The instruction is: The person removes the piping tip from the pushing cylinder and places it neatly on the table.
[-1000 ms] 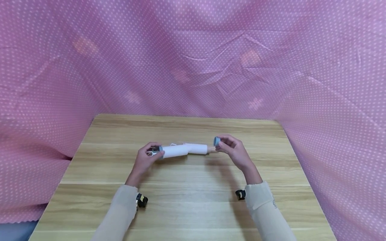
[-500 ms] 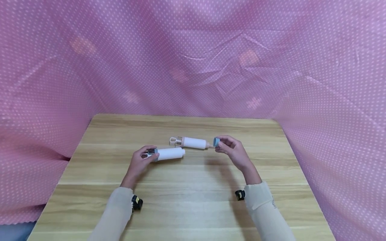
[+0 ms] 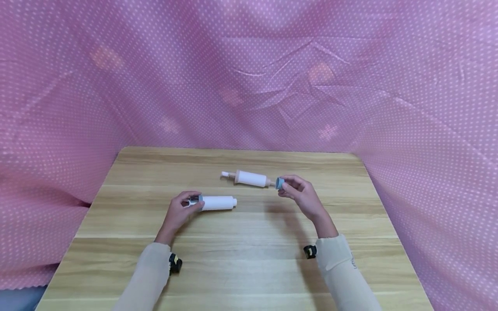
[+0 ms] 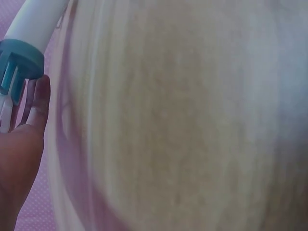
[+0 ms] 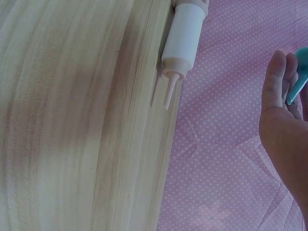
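Observation:
My left hand grips a white syringe by its blue-green collar, the plunger end toward the palm. The syringe points right, and its threaded-looking white end is bare. In my right hand a small blue-green nozzle cap is pinched between thumb and fingers; its narrow spout shows in the right wrist view. A second white syringe with pinkish ends lies on the table between the hands and farther back. Its pinkish nozzle points right, overlapped by the cap in the head view.
A wood-grain table lies under both hands. Pink dotted cloth hangs behind it and along both sides. A small black device sits at the left wrist, another black device at the right wrist.
My left hand has drawn its syringe left and nearer, off the pinkish-ended one. That second syringe has rolled slightly back, its plunger handle turned edge-on. My right hand stays nearly still with the cap.

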Tool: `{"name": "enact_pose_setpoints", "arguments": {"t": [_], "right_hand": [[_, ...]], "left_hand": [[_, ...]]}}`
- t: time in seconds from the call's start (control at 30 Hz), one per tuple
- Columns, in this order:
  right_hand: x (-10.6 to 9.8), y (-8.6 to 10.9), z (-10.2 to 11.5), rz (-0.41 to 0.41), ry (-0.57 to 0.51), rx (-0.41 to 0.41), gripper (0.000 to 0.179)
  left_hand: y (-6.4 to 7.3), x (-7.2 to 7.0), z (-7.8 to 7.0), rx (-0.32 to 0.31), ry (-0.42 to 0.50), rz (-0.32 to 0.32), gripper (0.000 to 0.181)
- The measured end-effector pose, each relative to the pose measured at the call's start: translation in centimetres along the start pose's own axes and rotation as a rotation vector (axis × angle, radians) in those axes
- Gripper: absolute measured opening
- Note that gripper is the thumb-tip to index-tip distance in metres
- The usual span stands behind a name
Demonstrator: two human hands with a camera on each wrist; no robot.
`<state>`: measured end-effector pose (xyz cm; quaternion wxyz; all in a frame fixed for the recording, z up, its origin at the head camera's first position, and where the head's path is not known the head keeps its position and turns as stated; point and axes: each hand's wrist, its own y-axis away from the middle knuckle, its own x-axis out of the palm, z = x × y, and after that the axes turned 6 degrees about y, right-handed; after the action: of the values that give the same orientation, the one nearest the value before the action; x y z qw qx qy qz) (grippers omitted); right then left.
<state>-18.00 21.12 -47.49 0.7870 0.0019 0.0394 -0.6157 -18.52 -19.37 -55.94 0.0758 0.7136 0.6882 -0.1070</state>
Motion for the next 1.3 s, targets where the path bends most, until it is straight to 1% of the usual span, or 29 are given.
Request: {"name": "enact_pose_setpoints", "arguments": {"t": [0.2,0.37,0.5,0.7,0.8,0.9,1.0,1.07,1.13,1.2,1.23,1.3], "right_hand": [[0.0,0.2,0.2,0.007,-0.004,0.001,0.036],[0.0,0.3,0.2,0.013,-0.018,-0.002,0.036],[0.0,0.2,0.2,0.017,-0.019,-0.001,0.036],[0.0,0.1,0.2,0.023,-0.013,0.000,0.037],[0.0,-0.1,0.2,0.027,-0.008,-0.004,0.036],[0.1,-0.2,0.3,0.033,0.000,-0.008,0.036],[0.3,-0.4,0.6,0.041,0.017,-0.008,0.036],[0.5,-0.4,0.8,0.046,0.032,-0.008,0.037],[0.7,-0.5,1.1,0.050,0.046,-0.010,0.037],[0.9,-0.5,1.5,0.052,0.058,-0.014,0.037],[1.0,-0.5,1.7,0.053,0.064,-0.015,0.037],[1.3,-0.5,2.0,0.058,0.077,-0.016,0.038]], "left_hand": [[0.1,0.0,1.0,0.029,-0.020,0.001,0.038],[0.3,-0.2,1.7,0.017,-0.057,0.014,0.040],[0.2,-0.2,1.8,0.014,-0.067,0.020,0.041],[0.2,-0.4,1.0,0.001,-0.056,0.046,0.043],[0.1,-0.6,0.4,-0.009,-0.045,0.045,0.045],[0.1,-0.5,-0.5,-0.011,-0.058,0.024,0.046],[-0.1,-0.2,-1.6,0.033,-0.094,0.005,0.046],[-0.2,0.2,-2.5,0.094,-0.121,-0.007,0.046],[-0.3,0.7,-3.6,0.173,-0.143,-0.008,0.045],[-0.4,1.3,-4.6,0.244,-0.147,-0.005,0.045],[-0.3,1.6,-5.0,0.270,-0.150,-0.001,0.045],[-0.3,2.2,-6.1,0.299,-0.152,0.010,0.045]]}}
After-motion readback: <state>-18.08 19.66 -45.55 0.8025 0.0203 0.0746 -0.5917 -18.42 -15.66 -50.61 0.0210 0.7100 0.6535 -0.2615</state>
